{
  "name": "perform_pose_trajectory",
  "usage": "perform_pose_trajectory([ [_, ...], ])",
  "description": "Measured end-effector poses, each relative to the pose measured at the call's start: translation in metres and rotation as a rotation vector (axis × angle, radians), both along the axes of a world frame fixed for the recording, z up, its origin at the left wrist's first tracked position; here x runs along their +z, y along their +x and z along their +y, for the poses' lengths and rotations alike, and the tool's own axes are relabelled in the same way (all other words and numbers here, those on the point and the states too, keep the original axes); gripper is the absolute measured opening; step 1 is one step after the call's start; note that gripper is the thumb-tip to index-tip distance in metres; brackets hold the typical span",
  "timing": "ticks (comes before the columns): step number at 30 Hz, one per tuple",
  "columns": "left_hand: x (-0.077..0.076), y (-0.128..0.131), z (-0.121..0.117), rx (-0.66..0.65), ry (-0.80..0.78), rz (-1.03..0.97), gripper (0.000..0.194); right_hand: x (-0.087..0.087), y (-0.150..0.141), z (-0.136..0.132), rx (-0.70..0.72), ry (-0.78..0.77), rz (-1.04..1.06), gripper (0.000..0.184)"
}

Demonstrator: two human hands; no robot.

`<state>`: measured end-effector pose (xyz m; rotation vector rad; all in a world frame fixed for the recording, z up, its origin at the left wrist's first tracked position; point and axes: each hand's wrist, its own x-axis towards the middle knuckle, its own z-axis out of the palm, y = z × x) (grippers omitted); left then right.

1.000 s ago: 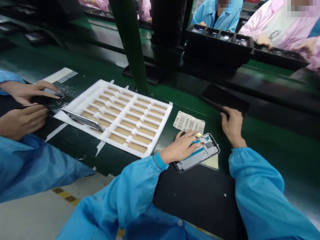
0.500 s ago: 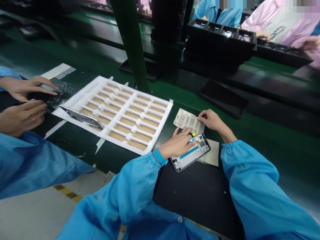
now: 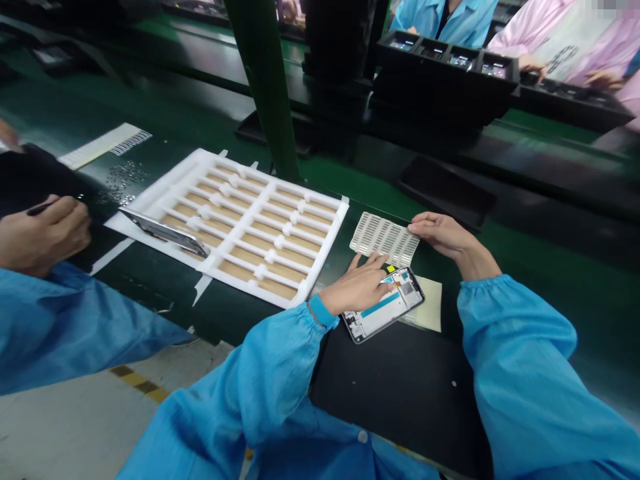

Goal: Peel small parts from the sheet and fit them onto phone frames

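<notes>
A pale sheet of small grey strip-shaped stickers (image 3: 384, 237) lies on the green bench. The fingertips of my left hand (image 3: 361, 285) rest on its near edge, fingers spread. The same hand reaches over an opened phone body (image 3: 387, 311), which has blue strips, a yellow tab and a black rim. My right hand (image 3: 445, 239) pinches the sheet at its far right corner; whether a loose sticker is between those fingertips is hidden. Under the phone's right end is a cream backing sheet (image 3: 431, 303). A black pad (image 3: 395, 393) lies nearest me.
On the left stands a white foam tray (image 3: 240, 230) with slots, one phone part (image 3: 165, 231) leaning in it. Beyond are scattered small parts (image 3: 125, 177) and a co-worker's hand (image 3: 47, 233). A green post (image 3: 263, 87) rises behind; black bins (image 3: 450, 73) stand at the back.
My right hand has moved up and right along the sticker sheet to its corner. My left hand and the phone body stay about in place. The co-worker's far hand has drawn back left.
</notes>
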<state>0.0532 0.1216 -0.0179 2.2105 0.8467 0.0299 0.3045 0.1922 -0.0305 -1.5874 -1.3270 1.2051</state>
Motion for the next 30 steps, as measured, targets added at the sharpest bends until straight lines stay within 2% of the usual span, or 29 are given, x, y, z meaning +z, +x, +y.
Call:
perform_pose_trajectory([
  [6,0.0,0.0,0.0,0.0,-0.015,0.004,0.037,0.006,0.007,0.002,-0.046,0.025,-0.124,0.039],
  [11,-0.001,0.0,0.0,-0.008,0.008,0.013,0.038,0.004,-0.009,0.002,0.06,0.01,-0.287,0.015],
  [16,-0.001,0.0,-0.001,-0.021,0.022,0.014,0.039,0.002,-0.019,0.008,0.089,-0.035,-0.344,0.014],
  [23,0.001,0.0,-0.002,-0.023,0.035,0.036,0.04,0.015,-0.017,0.003,0.041,-0.09,-0.116,0.028],
  [26,0.0,0.001,-0.001,-0.024,0.04,0.044,0.038,0.015,-0.016,0.0,-0.035,-0.111,0.018,0.035],
  [30,0.0,0.001,-0.001,-0.028,0.034,0.055,0.038,0.012,-0.016,0.001,-0.106,-0.17,0.138,0.034],
])
